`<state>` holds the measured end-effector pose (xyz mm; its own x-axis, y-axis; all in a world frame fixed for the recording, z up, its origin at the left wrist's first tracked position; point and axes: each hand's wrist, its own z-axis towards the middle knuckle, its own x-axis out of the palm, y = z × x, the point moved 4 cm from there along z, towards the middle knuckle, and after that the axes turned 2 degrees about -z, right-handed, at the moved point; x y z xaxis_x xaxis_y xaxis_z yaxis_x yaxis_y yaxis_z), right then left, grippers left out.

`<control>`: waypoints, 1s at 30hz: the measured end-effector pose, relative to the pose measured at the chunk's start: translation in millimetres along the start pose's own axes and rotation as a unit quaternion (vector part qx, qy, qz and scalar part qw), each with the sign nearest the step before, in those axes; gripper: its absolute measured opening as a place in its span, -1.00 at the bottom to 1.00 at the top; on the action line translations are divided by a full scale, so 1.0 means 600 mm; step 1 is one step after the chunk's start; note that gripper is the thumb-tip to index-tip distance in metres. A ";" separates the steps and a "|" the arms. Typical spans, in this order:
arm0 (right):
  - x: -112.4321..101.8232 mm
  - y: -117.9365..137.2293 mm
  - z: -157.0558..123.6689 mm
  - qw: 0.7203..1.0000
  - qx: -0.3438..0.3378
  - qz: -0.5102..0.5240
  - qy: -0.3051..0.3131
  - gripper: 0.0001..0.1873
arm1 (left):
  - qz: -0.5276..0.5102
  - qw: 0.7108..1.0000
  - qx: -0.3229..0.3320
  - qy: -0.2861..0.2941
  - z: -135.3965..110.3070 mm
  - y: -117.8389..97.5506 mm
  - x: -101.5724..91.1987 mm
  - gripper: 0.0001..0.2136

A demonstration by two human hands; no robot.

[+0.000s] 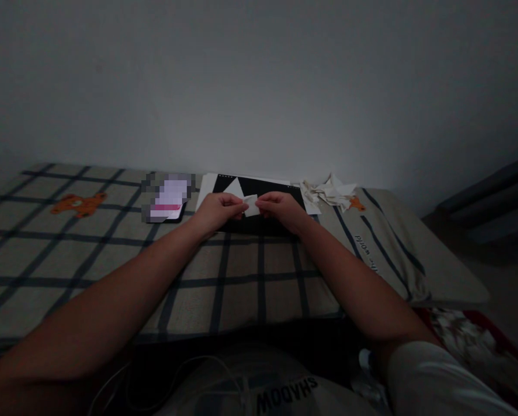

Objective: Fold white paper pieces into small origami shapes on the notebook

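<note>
Between my two hands is a small folded piece of white paper (251,206). My left hand (219,211) pinches its left side with thumb and fingers. The right side is pinched by my right hand (282,209). Both hands are just above a black sheet or board (267,227) that lies on the cloth. Behind my left fingers, a white paper triangle (234,187) shows against the black surface. More white paper (205,188) sticks out from under the black sheet.
A phone (172,193) with a lit, blurred screen lies left of the black sheet. Crumpled white paper (332,190) is heaped to the right. The checked tablecloth (241,289) reaches back to a grey wall (259,86). At the lower right, a red container (479,323) holds crumpled paper.
</note>
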<state>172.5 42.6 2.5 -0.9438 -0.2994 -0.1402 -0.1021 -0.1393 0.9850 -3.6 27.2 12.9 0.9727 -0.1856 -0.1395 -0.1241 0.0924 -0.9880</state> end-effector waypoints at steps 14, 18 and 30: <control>0.008 0.009 -0.003 0.999 -0.022 -0.026 0.006 -0.76 | -0.104 0.994 0.001 -0.042 0.004 0.007 -0.002 -0.77; 0.006 0.017 -0.006 0.999 -0.043 -0.013 -0.019 -0.77 | -0.119 0.992 0.005 -0.028 0.001 0.003 0.003 -0.74; 0.003 0.016 -0.005 0.998 -0.049 0.007 -0.049 -0.74 | 0.000 0.999 0.014 -0.032 0.004 0.005 -0.002 -0.78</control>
<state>170.8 37.8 11.6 -0.9717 -0.2091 -0.1102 -0.0610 -0.2289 0.9715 -4.9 30.0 10.3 0.9834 -0.1217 -0.1344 -0.1200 0.1190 -0.9856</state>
